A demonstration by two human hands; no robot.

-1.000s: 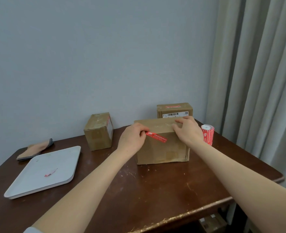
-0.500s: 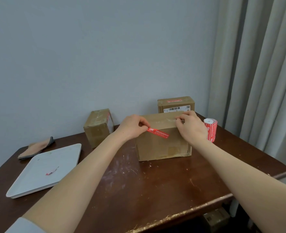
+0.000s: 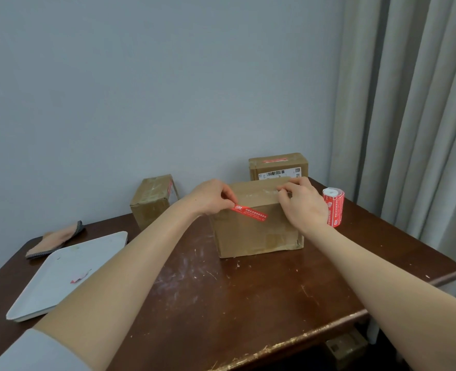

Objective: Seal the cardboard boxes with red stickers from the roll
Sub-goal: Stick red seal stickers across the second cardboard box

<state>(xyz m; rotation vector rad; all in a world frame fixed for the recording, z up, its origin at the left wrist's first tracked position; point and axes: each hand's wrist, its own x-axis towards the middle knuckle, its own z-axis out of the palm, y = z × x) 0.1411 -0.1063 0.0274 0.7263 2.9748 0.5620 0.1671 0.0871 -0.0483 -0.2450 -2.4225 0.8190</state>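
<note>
noted front box [image 3: 256, 234] upright, centre; red sticker [image 3: 249, 212] slanted before its front face, pinched at left end. found sticker roll [image 3: 334, 207] standing just right; rear box [image 3: 277, 167], left box [image 3: 152, 202] behind, both red-stickered.

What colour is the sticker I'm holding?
Red sticker with white print, clearest in the head view.

We face a plain pale grey-blue wall [image 3: 141, 89], long grey pleated curtains [image 3: 409, 116] at our right, a scratched dark wooden table [image 3: 221, 303] before us, soft even light
</note>
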